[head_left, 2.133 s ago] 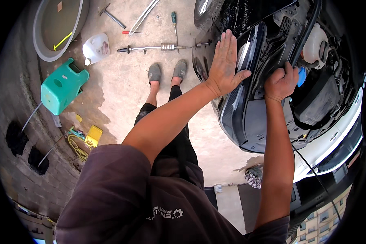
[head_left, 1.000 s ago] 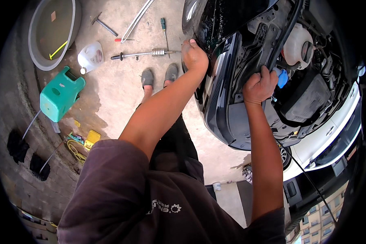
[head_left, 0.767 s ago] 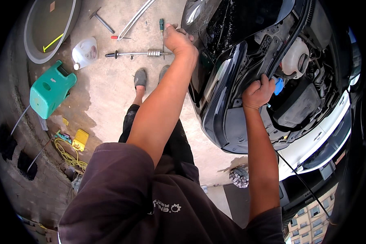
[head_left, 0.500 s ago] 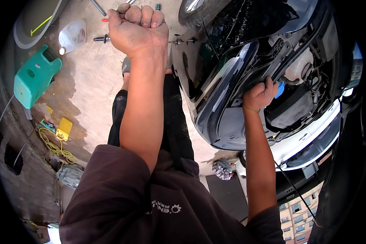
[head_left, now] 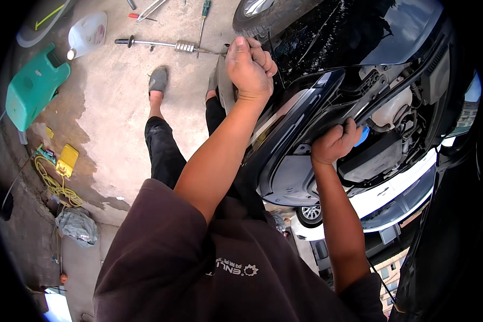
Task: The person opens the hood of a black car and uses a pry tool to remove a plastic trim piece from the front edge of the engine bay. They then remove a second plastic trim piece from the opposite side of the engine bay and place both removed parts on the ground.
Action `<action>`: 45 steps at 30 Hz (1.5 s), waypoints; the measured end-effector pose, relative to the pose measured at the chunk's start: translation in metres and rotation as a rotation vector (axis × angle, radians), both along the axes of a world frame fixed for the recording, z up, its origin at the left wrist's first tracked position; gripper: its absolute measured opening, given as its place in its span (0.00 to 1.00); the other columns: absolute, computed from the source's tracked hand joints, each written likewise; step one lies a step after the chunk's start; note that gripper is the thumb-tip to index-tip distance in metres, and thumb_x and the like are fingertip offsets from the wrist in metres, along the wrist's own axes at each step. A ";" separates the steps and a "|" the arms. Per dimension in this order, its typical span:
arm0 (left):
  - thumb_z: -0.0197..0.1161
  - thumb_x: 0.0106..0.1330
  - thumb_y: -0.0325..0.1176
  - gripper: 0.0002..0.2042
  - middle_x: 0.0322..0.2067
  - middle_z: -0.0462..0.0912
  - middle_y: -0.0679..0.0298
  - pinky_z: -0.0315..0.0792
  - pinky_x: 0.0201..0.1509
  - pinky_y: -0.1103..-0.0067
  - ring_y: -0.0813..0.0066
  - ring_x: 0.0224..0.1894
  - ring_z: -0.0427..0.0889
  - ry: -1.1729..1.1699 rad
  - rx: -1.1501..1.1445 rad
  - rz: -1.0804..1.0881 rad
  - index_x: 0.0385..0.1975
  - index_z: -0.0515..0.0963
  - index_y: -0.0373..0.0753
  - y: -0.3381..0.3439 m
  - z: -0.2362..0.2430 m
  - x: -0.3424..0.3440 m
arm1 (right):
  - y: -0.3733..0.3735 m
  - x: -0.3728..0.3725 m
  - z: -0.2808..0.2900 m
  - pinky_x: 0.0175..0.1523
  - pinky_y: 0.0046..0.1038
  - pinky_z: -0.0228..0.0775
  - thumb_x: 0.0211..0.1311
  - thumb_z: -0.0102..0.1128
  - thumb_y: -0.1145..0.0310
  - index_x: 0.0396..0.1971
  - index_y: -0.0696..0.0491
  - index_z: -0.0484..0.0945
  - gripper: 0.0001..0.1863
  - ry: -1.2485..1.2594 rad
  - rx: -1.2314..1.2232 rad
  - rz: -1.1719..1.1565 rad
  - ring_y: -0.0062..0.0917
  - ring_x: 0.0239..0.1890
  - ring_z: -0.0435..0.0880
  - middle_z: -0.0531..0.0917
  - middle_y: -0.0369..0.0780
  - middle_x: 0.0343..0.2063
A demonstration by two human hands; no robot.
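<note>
The black car (head_left: 354,48) lies beneath and between both hands and extends up and right of them. Its engine bay (head_left: 378,155) is exposed, just right of the right hand (head_left: 335,142). That hand's fingers are curled over the dark front edge, near a blue cap (head_left: 363,135); whether they grip it cannot be told. The left hand (head_left: 250,67) is folded into a loose fist above the car's front corner; nothing is seen inside it, and contact is not determinable.

Pale marks (head_left: 327,38) show on the dark panel above and right of the left hand. Progress, as judged: uncovering the engine bay is done; the panel bears its marks; what else is left cannot be established.

Left of the left hand, a rod with ribbed weight (head_left: 184,46) and a screwdriver (head_left: 206,8) lie on the ground, neither held. Farther left are a jug (head_left: 88,35) and a green stool (head_left: 35,88). Below the right hand, beyond the black car, stands a white car (head_left: 392,201).
</note>
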State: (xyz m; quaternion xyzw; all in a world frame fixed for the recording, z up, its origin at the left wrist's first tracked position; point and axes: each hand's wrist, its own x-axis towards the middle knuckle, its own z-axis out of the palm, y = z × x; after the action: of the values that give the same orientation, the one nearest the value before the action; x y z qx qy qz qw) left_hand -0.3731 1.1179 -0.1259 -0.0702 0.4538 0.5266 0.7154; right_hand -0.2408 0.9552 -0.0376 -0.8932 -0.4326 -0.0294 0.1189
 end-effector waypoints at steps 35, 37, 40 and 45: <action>0.45 0.57 0.15 0.26 0.47 0.80 0.53 0.72 0.61 0.73 0.66 0.50 0.80 0.544 0.727 -0.770 0.59 0.68 0.28 -0.019 0.066 -0.007 | 0.011 -0.001 0.010 0.42 0.45 0.66 0.48 0.55 0.68 0.32 0.55 0.81 0.12 -0.211 0.146 -0.021 0.47 0.36 0.73 0.73 0.47 0.30; 0.46 0.59 0.16 0.25 0.48 0.79 0.52 0.74 0.59 0.73 0.66 0.49 0.80 0.481 0.617 -0.860 0.60 0.67 0.27 -0.026 0.040 -0.020 | 0.011 -0.001 0.008 0.42 0.45 0.66 0.48 0.56 0.68 0.31 0.54 0.82 0.11 -0.236 0.156 -0.026 0.47 0.37 0.73 0.73 0.47 0.30; 0.49 0.61 0.19 0.25 0.49 0.80 0.52 0.75 0.56 0.74 0.66 0.49 0.80 0.359 0.429 -1.098 0.62 0.65 0.27 -0.039 0.045 -0.060 | 0.010 -0.003 0.014 0.43 0.45 0.68 0.48 0.56 0.67 0.31 0.53 0.82 0.11 -0.253 0.162 -0.063 0.46 0.37 0.74 0.74 0.45 0.31; 0.52 0.65 0.23 0.23 0.45 0.83 0.53 0.78 0.50 0.75 0.67 0.45 0.83 0.338 0.431 -1.514 0.61 0.67 0.28 -0.103 0.063 -0.173 | 0.004 0.000 0.018 0.45 0.46 0.72 0.48 0.58 0.67 0.33 0.53 0.84 0.12 -0.188 0.213 -0.102 0.44 0.41 0.76 0.77 0.44 0.34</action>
State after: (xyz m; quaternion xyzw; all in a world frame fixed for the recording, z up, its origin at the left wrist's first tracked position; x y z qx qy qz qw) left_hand -0.5463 1.0148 -0.0632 0.4769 0.3687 -0.0220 0.7976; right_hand -0.2412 0.9595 -0.0201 -0.8898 -0.3902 -0.1647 0.1702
